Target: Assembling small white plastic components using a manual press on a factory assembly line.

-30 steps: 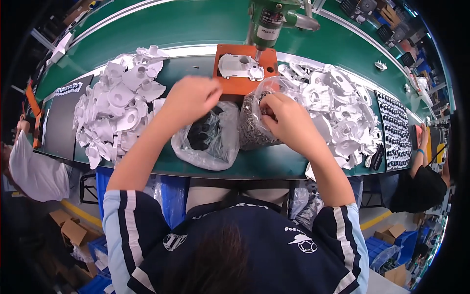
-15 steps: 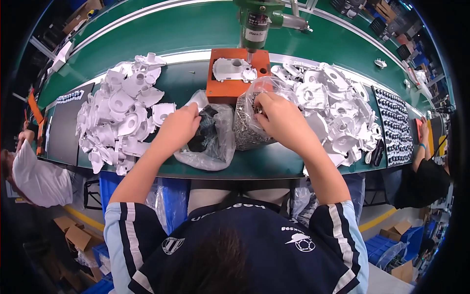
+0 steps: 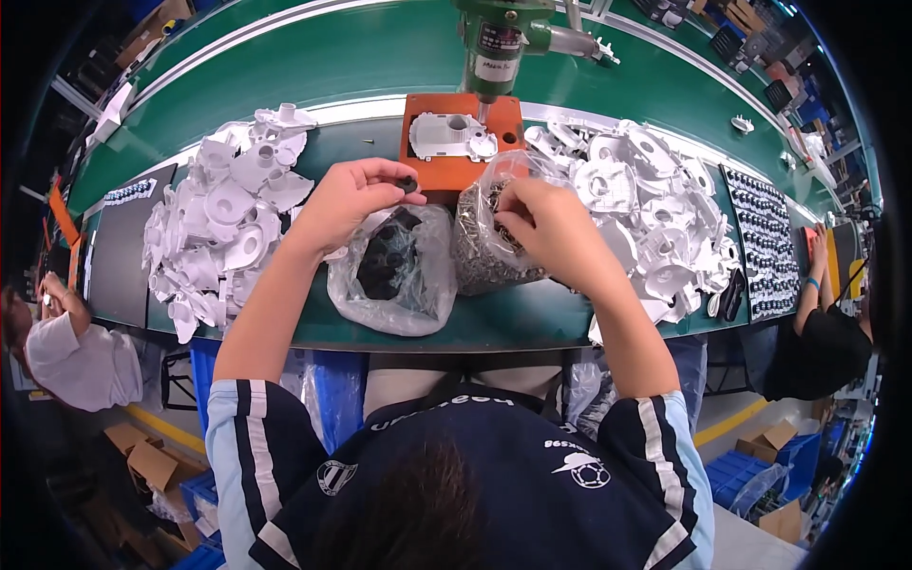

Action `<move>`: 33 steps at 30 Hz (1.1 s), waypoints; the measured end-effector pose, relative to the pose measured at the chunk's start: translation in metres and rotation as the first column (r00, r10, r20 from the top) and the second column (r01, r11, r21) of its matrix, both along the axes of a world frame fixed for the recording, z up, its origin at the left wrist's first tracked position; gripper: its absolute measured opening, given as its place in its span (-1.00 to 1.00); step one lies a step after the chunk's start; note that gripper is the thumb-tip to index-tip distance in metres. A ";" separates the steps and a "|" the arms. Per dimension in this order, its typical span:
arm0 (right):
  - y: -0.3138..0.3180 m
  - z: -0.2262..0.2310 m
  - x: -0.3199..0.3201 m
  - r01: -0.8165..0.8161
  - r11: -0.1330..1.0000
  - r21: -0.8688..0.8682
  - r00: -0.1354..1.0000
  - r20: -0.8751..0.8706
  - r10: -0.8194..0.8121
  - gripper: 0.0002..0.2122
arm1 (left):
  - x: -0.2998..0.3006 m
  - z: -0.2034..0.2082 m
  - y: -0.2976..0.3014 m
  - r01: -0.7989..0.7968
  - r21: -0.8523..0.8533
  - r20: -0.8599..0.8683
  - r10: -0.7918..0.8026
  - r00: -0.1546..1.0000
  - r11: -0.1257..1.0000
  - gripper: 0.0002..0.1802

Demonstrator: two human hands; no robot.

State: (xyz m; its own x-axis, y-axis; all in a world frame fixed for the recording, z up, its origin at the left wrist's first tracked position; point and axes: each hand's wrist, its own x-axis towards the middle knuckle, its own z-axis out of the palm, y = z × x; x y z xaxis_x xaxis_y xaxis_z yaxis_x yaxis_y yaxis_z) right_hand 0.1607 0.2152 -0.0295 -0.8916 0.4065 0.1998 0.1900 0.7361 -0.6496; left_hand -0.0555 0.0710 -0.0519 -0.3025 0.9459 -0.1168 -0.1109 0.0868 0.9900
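small black part [image 3: 408,183] is pinched between the thumb and fingers of the left hand [image 3: 344,198], raised near the upper rim of a clear bag [image 3: 432,294] and just in front of an orange block [image 3: 456,172]. the left hand's grip is narrow, closed down on that one piece. more black parts [image 3: 383,269] lie in a dark cluster inside the clear bag, which stands open on the dark green worktop [image 3: 513,323]. the right hand [image 3: 551,217] is at the mouth of a second bag [image 3: 503,169], filled with metal screws [image 3: 472,237]; its fingertips are bunched close together, but whether they hold a screw i cannot tell. the two bags stand side by side

on the orange block rests a white housing [image 3: 435,135] with a round collar, below a green machine [image 3: 494,57] whose tip points down near the housing's right end. white plastic pieces are piled in a left heap [image 3: 228,207] and a right heap [image 3: 655,195]. a single loose screw [image 3: 367,141] lies left of the block. beyond the right heap, a tray [image 3: 768,249] carries rows of small black-and-white pieces, and one co-worker [image 3: 81,361] is at each end, the other [image 3: 822,356] in black
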 end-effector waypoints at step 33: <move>0.063 0.027 0.041 -0.243 0.491 -0.837 0.934 -0.339 -0.116 -0.88 | -0.031 0.032 0.065 -0.089 -0.082 -0.442 0.044 0.896 0.993 -0.70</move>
